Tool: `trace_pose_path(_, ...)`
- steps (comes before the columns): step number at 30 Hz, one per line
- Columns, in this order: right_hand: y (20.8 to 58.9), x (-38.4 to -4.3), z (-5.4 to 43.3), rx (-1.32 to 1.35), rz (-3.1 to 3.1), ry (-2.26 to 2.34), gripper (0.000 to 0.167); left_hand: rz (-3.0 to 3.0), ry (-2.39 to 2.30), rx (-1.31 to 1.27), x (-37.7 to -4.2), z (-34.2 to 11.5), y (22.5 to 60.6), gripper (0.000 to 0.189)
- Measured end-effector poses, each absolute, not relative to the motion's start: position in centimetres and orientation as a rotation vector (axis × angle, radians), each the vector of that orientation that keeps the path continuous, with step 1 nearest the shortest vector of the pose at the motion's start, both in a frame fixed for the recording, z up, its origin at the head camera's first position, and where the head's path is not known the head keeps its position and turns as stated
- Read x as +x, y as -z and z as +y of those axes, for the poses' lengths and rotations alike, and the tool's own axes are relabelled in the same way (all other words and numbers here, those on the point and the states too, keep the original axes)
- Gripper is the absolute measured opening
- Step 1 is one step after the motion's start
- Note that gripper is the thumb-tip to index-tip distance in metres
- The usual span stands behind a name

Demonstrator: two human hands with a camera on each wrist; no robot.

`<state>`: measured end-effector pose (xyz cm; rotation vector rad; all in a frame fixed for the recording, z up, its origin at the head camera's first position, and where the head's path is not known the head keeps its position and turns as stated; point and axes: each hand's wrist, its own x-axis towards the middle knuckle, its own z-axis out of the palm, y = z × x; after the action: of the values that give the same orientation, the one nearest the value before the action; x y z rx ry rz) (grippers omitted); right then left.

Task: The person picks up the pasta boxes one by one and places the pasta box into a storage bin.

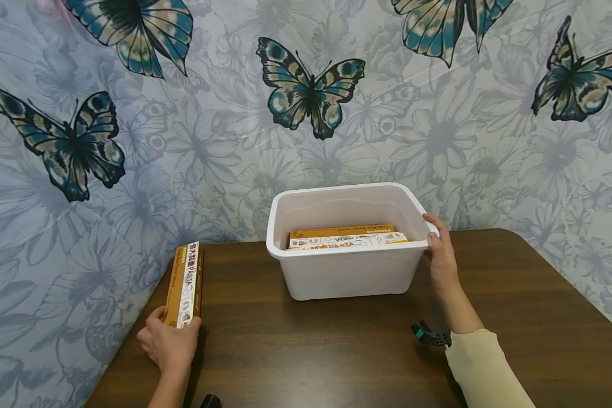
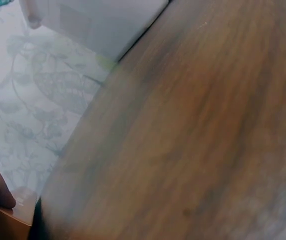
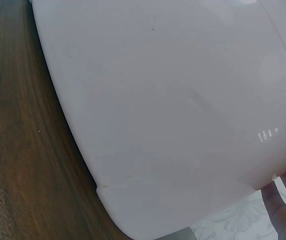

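Observation:
At the table's left side, my left hand (image 1: 170, 343) grips the near end of a brown and white pasta sauce box (image 1: 182, 283). Only a fingertip and an orange-brown corner of that box (image 2: 5, 226) show in the left wrist view. My right hand (image 1: 442, 263) holds the right rim of a white plastic bin (image 1: 349, 276), its thumb and fingers at the edge. Inside the bin lie similar boxes, a brown one (image 1: 336, 232) behind a white-faced one (image 1: 347, 241). The bin's wall (image 3: 158, 115) fills most of the right wrist view, with fingers (image 3: 278, 210) at lower right.
The dark wooden table (image 1: 311, 351) meets a wall covering (image 1: 224, 187) with butterflies and flowers close behind the bin. A black strap with a green patch (image 1: 430, 334) is at the right wrist. A small black object (image 1: 211, 401) shows at the bottom edge.

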<state>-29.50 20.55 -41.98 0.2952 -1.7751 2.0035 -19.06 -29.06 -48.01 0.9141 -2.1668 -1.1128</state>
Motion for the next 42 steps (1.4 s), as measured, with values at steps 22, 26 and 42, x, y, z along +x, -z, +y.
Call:
trace_pose_path(22, 42.0, -29.5, 20.7, 0.284, -1.783, -1.994, 0.050, -1.709, 1.486, 0.690, -19.3, -28.2, 47.5, 0.075)
trace_pose_path(26, 42.0, -29.5, 20.6, 0.289, -1.785, -1.989, 0.050, -1.556, 1.632, 0.588, -19.4, -28.3, 47.5, 0.078)
trace_pose_path(42, 42.0, -29.5, 20.5, 0.304, -1.776, -1.986, 0.050, -1.347, 1.759, 0.465, -19.3, -27.8, 46.9, 0.064)
